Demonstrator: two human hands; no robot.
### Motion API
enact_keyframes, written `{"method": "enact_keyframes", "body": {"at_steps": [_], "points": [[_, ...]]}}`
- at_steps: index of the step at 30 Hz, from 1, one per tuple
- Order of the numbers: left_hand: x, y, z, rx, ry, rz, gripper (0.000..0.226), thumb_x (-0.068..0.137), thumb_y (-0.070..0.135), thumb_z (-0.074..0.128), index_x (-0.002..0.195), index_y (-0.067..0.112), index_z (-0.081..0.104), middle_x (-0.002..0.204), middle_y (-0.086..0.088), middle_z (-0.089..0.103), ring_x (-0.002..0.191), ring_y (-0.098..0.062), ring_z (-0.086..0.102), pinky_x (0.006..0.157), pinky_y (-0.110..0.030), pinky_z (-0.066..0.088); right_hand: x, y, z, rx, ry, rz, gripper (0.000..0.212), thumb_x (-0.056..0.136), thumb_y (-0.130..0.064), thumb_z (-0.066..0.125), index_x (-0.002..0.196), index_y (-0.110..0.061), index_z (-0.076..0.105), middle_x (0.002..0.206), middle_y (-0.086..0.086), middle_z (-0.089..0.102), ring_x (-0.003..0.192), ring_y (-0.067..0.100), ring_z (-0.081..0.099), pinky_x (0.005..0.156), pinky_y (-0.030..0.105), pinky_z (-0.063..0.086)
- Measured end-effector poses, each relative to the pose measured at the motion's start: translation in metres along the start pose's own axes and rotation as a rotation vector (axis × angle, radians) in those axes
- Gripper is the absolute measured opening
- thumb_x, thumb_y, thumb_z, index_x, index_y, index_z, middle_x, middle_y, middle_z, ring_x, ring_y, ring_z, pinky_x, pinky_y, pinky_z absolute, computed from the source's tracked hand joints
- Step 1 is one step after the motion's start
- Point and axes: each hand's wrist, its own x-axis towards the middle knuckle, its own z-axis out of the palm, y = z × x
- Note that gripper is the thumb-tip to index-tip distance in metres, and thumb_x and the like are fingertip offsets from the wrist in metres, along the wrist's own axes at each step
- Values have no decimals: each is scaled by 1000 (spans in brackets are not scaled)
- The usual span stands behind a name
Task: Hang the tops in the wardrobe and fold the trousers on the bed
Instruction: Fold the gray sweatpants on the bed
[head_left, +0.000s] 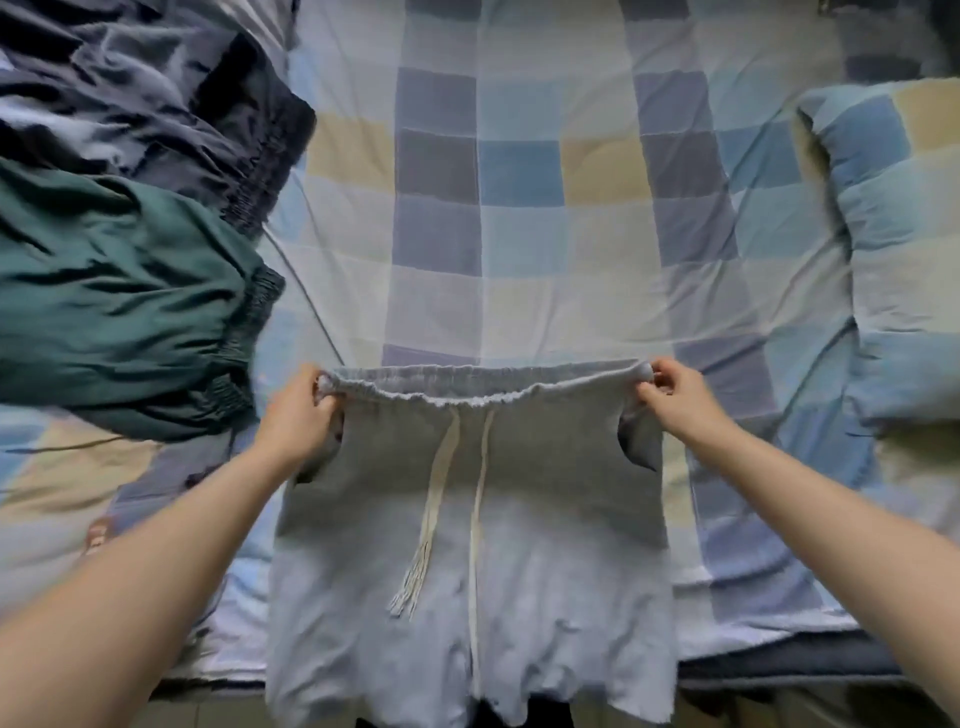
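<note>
Grey sweat shorts (467, 519) are pinched at both waistband corners, our left hand (298, 415) and right hand (675, 400) each closed tight on the elastic. We're holding them stretched wide so they hang flat below our grip, legs draping over the bed (545, 234) edge, probably ready to lay down and fold.

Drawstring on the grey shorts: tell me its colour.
Cream, off-white drawstring on the grey shorts, clearest in the head view.

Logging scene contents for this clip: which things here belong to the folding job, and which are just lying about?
Job: grey drawstring trousers, held at the waistband by left hand and right hand; green trousers; dark navy trousers; checked bedcover.
Lying about: checked pillow.
</note>
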Motion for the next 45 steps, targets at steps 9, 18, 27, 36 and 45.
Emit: {"method": "enact_keyframes", "body": {"at_steps": [9,18,27,36,45], "points": [[89,10,-16,110,72,148,10,91,13,60,101,9,60,95,-21,65,94,-40,60,78,-40,42,75,-14,-7,100,55,-114,6,92,-13,59,92,-11,64,82,8,59,66,3,49,62,15,38],[148,75,-1,448,106,93,67,92,18,56,149,9,24,144,-24,38,131,-44,35,106,-51,33,170,-61,4,-485,203,-176,42,90,-8,48,132,-5,51,129,24,53,121,38,48,100,40,37],[-28,22,160,191,-612,-51,16,88,22,55,85,11,66,90,-12,70,91,-31,65,76,-33,50,44,-11,127,-706,-539,-680,56,86,1,46,139,-17,44,144,6,36,122,31,41,96,42,42],[-102,3,194,-407,-1000,-521,16,91,7,62,90,9,47,71,-10,61,42,-15,60,40,-25,46,22,-6,173,-823,-685,-663,79,86,8,45,151,-27,19,159,-8,11,128,25,33,93,40,47],[-12,7,68,465,-689,-18,16,90,16,55,75,11,56,83,-14,71,62,-25,66,63,-31,53,17,4,166,-859,-578,-660,50,84,4,48,130,-15,44,149,2,26,123,28,37,88,43,49]]}}
